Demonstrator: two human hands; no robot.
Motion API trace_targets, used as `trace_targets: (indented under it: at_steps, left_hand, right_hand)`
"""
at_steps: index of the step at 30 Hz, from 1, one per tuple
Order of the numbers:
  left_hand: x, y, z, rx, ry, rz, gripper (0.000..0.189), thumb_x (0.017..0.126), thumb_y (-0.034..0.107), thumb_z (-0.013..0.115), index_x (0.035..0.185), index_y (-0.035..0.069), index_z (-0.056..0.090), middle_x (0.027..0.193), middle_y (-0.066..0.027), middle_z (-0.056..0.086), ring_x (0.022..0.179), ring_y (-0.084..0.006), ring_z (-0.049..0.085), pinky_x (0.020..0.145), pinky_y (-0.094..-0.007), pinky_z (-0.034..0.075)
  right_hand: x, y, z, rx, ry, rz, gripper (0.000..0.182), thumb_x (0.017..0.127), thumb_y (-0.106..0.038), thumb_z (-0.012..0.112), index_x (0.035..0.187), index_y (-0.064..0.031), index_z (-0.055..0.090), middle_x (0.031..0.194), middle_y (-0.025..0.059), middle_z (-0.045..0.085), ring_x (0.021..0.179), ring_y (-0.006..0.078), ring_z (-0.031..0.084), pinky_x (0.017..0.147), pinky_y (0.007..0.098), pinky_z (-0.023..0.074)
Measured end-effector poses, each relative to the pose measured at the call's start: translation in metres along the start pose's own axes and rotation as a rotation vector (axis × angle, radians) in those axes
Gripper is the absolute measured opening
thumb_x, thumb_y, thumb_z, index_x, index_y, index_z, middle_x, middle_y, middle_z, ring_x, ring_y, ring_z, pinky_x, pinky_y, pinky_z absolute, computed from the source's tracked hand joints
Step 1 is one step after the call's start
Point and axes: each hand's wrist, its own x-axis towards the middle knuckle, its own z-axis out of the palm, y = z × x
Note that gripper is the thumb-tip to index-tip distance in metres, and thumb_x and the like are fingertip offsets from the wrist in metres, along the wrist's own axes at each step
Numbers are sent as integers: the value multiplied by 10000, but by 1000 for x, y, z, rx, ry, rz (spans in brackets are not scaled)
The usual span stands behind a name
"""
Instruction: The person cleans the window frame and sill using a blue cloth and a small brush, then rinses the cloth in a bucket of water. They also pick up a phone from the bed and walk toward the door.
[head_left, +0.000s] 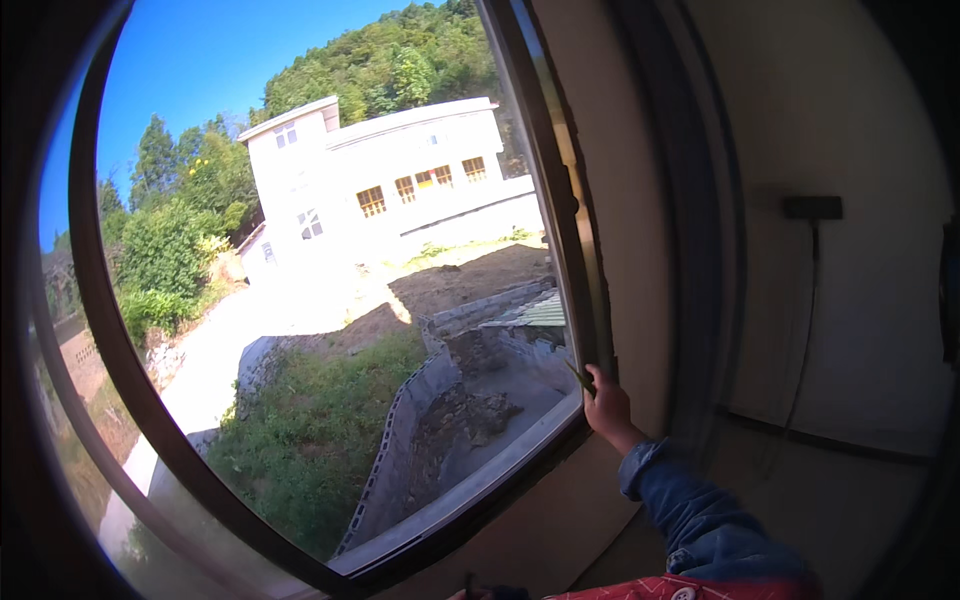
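My right hand (609, 409) is at the lower right corner of a dark window frame (596, 330), its fingers against the frame's side. Between those fingers is a slim, pointed, yellow-green object (580, 377); its exact kind cannot be told. A denim sleeve (697, 510) covers that arm. At the bottom edge of the picture a sliver of my left hand (459, 595) shows beside a dark object (508, 592). Most of that hand is cut off, so its grip is hidden. The window's lower rail (465, 525) slopes up toward my right hand.
A dark upright sash bar (112, 300) stands on the left. Right of the window are a dark curtain-like strip (682, 225) and a pale wall (862, 315) with a dark box (813, 208) and hanging cable (806, 337). Outside lie a white building (420, 150), a block wall (397, 420) and greenery (315, 435).
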Motion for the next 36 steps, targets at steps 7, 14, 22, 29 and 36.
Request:
trace_targets:
  at_steps: [7, 14, 22, 29, 36]
  left_hand:
    - [11, -34, 3, -63, -62, -45, 273, 855, 234, 647, 955, -19, 647, 816, -77, 669, 749, -101, 588, 671, -285, 483]
    - [-30, -15, -11, 4, 155, -20, 265, 840, 214, 639, 915, -40, 637, 797, -125, 665, 755, -133, 605, 691, -310, 483]
    - [-62, 1, -33, 104, 222, -262, 187, 856, 170, 631, 914, -7, 650, 823, -56, 655, 796, -97, 577, 752, -266, 461]
    - [-54, 4, -22, 102, 245, -221, 244, 826, 206, 622, 882, -30, 647, 809, -142, 663, 757, -179, 618, 728, -301, 470]
    - [-50, 16, 5, 82, 304, -217, 143, 846, 131, 629, 878, -8, 637, 808, -40, 643, 780, -83, 556, 742, -252, 449]
  right_hand:
    - [64, 69, 20, -141, 11, 128, 477, 917, -250, 517, 1272, 61, 443, 1263, 268, 487, 1170, 390, 474, 982, 406, 377]
    - [118, 249, 76, 149, -152, 251, 522, 870, -237, 494, 1278, 85, 454, 1318, 259, 463, 1203, 324, 480, 988, 357, 392]
    - [91, 201, 75, 551, -126, 508, 447, 837, -205, 494, 1118, 142, 530, 1125, 269, 585, 992, 352, 588, 843, 414, 453]
    - [29, 58, 37, 461, -148, 284, 502, 813, -30, 416, 1305, 62, 444, 1288, 180, 523, 1211, 272, 488, 1027, 343, 335]
    - [-40, -68, 20, 797, -499, 153, 385, 943, -50, 426, 1323, 3, 451, 1171, 89, 567, 983, 140, 549, 803, 261, 458]
